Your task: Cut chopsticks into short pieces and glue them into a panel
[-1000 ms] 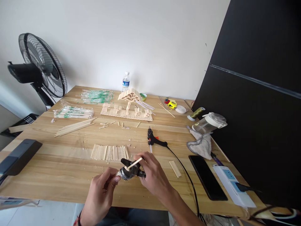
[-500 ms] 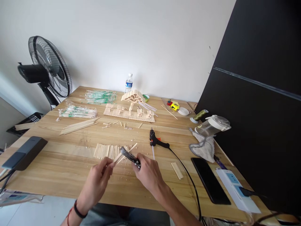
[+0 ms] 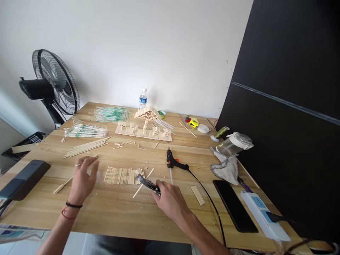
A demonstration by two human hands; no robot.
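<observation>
My left hand (image 3: 83, 179) is over the left of the table, its fingers curled over a thin wooden stick (image 3: 66, 181) that slants beneath it. In my right hand (image 3: 171, 198) is a pair of metal pliers (image 3: 148, 184), their jaws pointing up and left. Under the jaws lies another loose wooden stick (image 3: 137, 192). Just beside it, a row of short cut sticks (image 3: 119, 176) is laid side by side. Behind them stands a small stick-built model (image 3: 147, 113) with a roof on a long base.
A black glue gun (image 3: 172, 161) lies right of centre, its cable running to the front edge. Long sticks (image 3: 85, 147) and bagged sticks (image 3: 86, 131) are at left. On the right are a phone (image 3: 233, 205), power strip (image 3: 265, 216), cloth (image 3: 225, 168) and clear jug (image 3: 233, 144).
My left hand has moved left, away from the pliers, to above the left of the table. A stick now lies on the table under the pliers, which stay in my right hand.
</observation>
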